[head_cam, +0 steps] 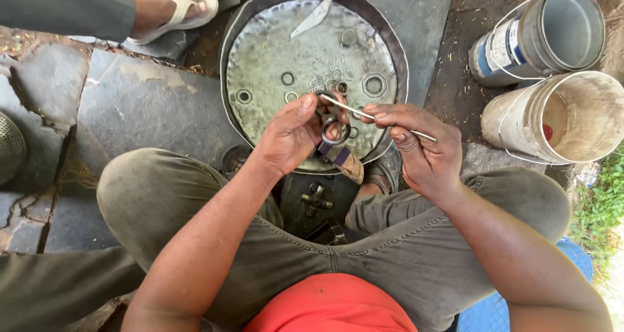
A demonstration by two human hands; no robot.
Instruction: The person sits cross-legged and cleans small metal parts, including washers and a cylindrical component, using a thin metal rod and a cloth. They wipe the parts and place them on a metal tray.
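Centre frame, and the left hand (296, 137) is pinching a small dark metal ring (335, 132) between thumb and fingertips, while the right hand (416, 147) grips a thin metal rod (377, 119) whose hooked end pokes in at the ring's top. Both hover just above the near rim of the round metal tray (260, 78) that fills the upper middle. The risk, as I read it: that hook is barely caught, so a slip of the left thumb could drop the ring into the dark gap between the knees, or the rod tip could jab a finger. Count time: on the tray, 2 hex nuts (374, 84), at least 3 loose washers (287, 78), and 1 flat metal blade (315, 13) leaning over its top edge. At right, 2 buckets (572, 117) lying on their sides, touching. Upper left, 1 sandalled foot (179, 8) of another person, well apart.
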